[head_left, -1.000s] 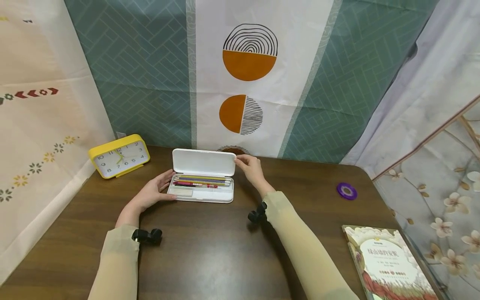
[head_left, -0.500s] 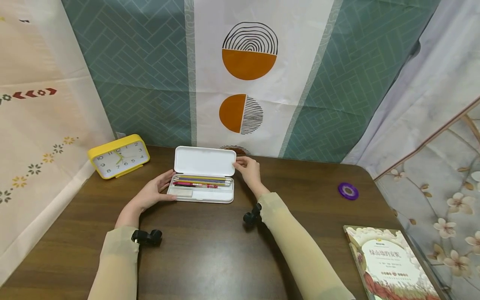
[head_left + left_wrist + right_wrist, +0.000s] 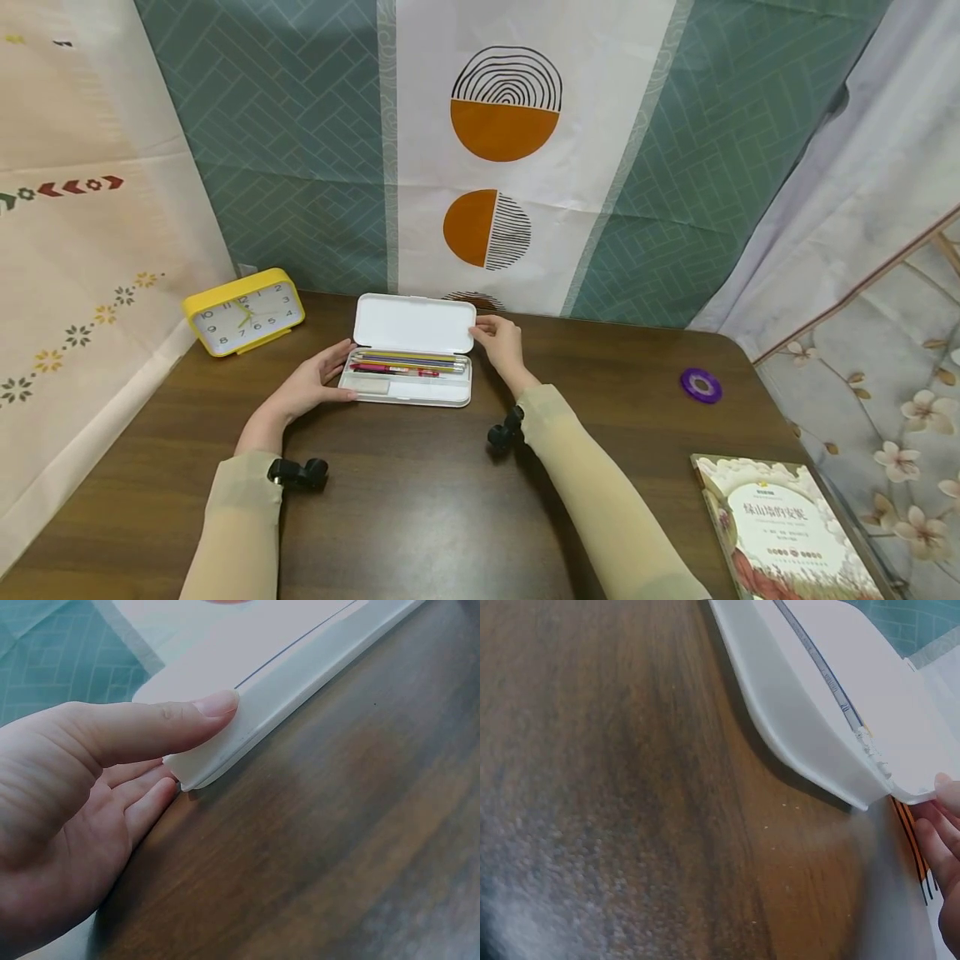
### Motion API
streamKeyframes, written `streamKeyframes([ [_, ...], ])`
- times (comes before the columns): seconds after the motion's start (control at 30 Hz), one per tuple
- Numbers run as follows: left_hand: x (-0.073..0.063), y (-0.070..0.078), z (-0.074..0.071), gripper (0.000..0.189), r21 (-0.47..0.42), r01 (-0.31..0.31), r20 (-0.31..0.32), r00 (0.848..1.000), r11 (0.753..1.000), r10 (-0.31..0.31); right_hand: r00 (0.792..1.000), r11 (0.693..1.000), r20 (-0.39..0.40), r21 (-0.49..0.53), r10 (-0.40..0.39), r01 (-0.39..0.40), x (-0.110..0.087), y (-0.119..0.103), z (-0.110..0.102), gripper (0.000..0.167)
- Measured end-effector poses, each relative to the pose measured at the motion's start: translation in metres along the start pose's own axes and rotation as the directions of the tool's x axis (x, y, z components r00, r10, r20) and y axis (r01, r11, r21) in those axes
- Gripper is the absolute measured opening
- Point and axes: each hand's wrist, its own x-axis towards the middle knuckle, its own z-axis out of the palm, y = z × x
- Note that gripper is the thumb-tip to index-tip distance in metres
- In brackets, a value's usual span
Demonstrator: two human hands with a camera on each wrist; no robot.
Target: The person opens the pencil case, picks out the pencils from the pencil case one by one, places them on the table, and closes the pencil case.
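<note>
A white pencil case (image 3: pixel 431 392) lies on the table with its lid (image 3: pixel 415 323) raised at the back. Inside are several pencils (image 3: pixel 416 360), a red pen (image 3: pixel 393 369) and a whitish block (image 3: pixel 369 385) like an eraser. My left hand (image 3: pixel 303 385) grips the case's left end; in the left wrist view the thumb (image 3: pixel 217 705) presses on the front rim while the fingers lie at the side. With thumb and fingertips my right hand (image 3: pixel 502 346) pinches the right edge of the lid. The right wrist view catches this hand (image 3: pixel 946 832) only in part.
To the left of the case stands a yellow alarm clock (image 3: pixel 243 312). A purple ring-shaped object (image 3: pixel 701 385) lies on the right of the wooden table (image 3: pixel 420 500), and a book (image 3: pixel 783 525) at the right front. Fabric hangs right behind the table's back edge.
Over the last second the lid has tipped a little farther back, with my right hand moving along with it. My left hand has kept its place on the case.
</note>
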Motion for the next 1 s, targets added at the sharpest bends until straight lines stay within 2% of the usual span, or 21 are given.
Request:
streamKeyframes([
  [0.57,-0.002,0.001,0.001,0.104,-0.005,0.009,-0.010,1.000,1.000,-0.009,1.000,1.000,-0.008,0.007,-0.023,0.023,-0.006,-0.007,-0.007,0.025],
  [1.0,0.001,-0.001,0.002,0.105,0.021,0.010,-0.021,1.000,1.000,-0.010,0.996,0.995,-0.036,0.055,-0.083,0.085,-0.009,-0.014,-0.020,0.026],
])
